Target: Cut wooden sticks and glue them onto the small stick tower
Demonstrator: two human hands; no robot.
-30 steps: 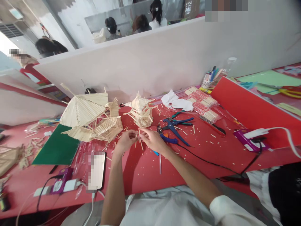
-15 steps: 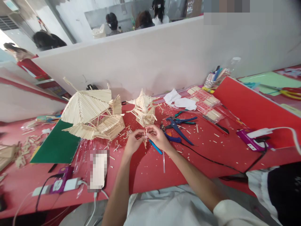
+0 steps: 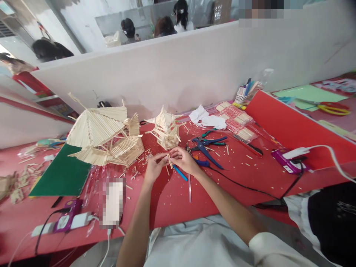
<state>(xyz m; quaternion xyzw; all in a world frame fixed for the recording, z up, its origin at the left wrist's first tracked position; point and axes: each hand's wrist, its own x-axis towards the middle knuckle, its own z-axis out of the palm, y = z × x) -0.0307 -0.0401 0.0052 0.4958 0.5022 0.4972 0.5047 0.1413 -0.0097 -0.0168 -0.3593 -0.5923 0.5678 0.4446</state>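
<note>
My left hand and my right hand meet over the red table, both closed on small wooden sticks pinched between the fingertips. Just beyond them stands a small pavilion-like model built of sticks, with a pointed roof. To its left is a larger stick model with a broad slatted roof. A blue pen-like tool lies by my right hand. Blue-handled pliers rest farther right, near a blue glue gun that is partly hidden by the hand.
Stick scraps litter the table. Packs of sticks, white tissue and a red board lie to the right. A green board, a phone and power strips are at the left. A low white partition runs behind.
The whole view has shifted slightly, so things appear farther left. My hands stay together, and the held sticks now tilt, with more of their length visible below the fingertips.
</note>
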